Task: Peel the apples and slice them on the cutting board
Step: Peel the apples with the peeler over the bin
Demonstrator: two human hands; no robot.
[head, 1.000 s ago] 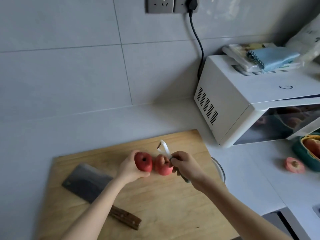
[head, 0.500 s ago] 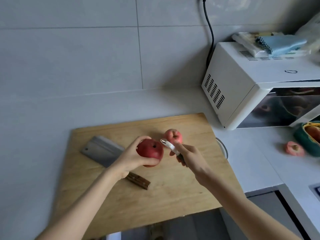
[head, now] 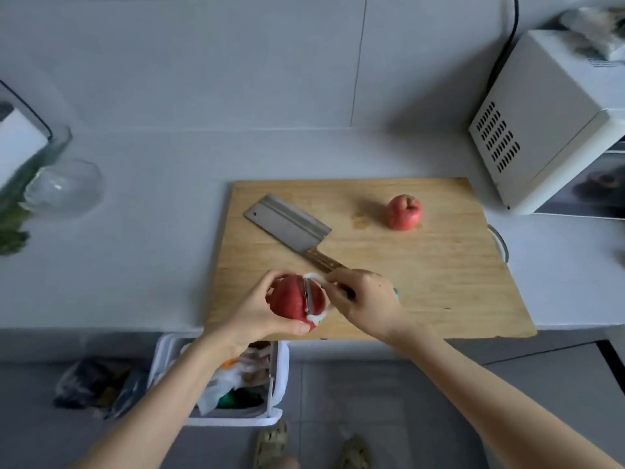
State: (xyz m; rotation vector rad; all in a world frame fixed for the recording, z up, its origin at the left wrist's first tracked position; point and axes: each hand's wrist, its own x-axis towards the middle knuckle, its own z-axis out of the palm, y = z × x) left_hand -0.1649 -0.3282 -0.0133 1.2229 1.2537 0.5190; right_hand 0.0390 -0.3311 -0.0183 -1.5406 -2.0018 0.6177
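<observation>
Apple (head: 293,301) in left hand (head: 257,313), right hand (head: 367,301) — peeler (head: 313,296) against it

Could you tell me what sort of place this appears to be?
Most likely a home kitchen: a white worktop against a tiled wall carries a microwave and a wooden cutting board with a cleaver on it, and a waste bin stands on the floor below.

Red apple (head: 404,212) sits on cutting board (head: 456,282); peeler (head: 308,296) touches held apple (head: 289,301).

White worktop (head: 152,265): wooden cutting board (head: 439,282) at front edge; white microwave (head: 541,123) right rear, just beside board; clear glass bowl (head: 64,187) and leafy greens (head: 13,231) far left.
</observation>
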